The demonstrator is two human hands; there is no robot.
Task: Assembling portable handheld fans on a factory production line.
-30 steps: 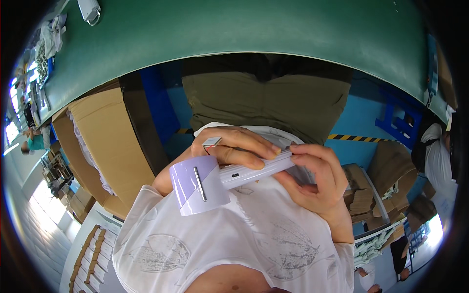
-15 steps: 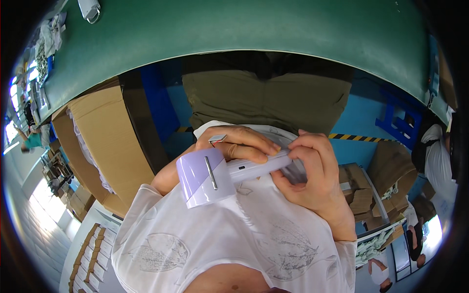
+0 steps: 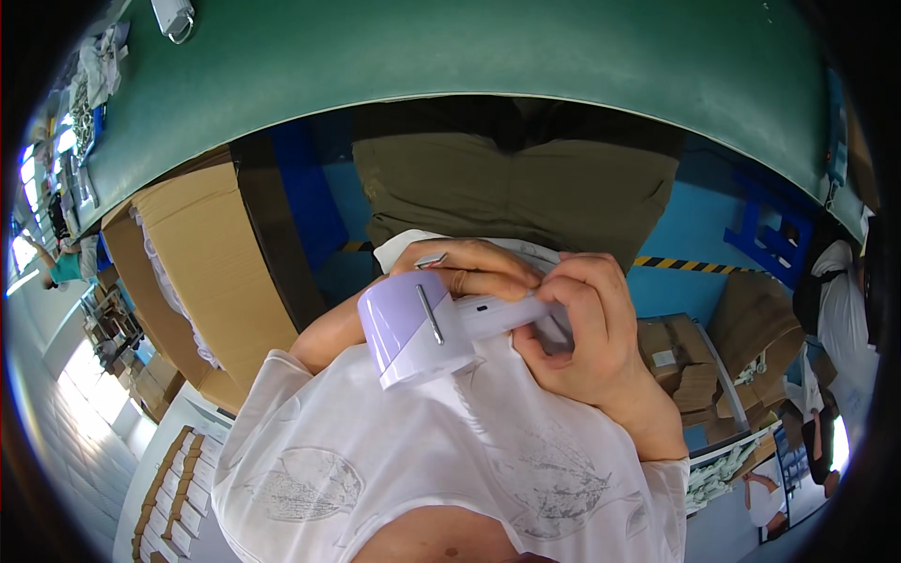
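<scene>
Close to my white shirt I have a small handheld appliance (image 3: 413,328) with a lavender-and-white rounded head, a silver bar on its side and a pale handle; its exact kind I cannot make out. My left hand (image 3: 474,267) lies along the far side of the handle, fingers closed over it. At the handle's right end, my right hand (image 3: 601,319) has its fingertips and thumb curled round it. A small metallic piece (image 3: 431,261) shows by the left fingers, just above the head. The handle has a small dark slot; its end is hidden by my right fingers.
A green table (image 3: 488,56) spans the far side, with a white device (image 3: 173,17) at its far left. An open cardboard box (image 3: 221,263) stands at my left. Several cartons (image 3: 671,361) and a blue frame (image 3: 770,235) are at the right. Other people are in the background.
The appliance has shifted slightly to the right, and its head has tilted a little. Both hands keep their hold, the right fingers now further over the handle's end.
</scene>
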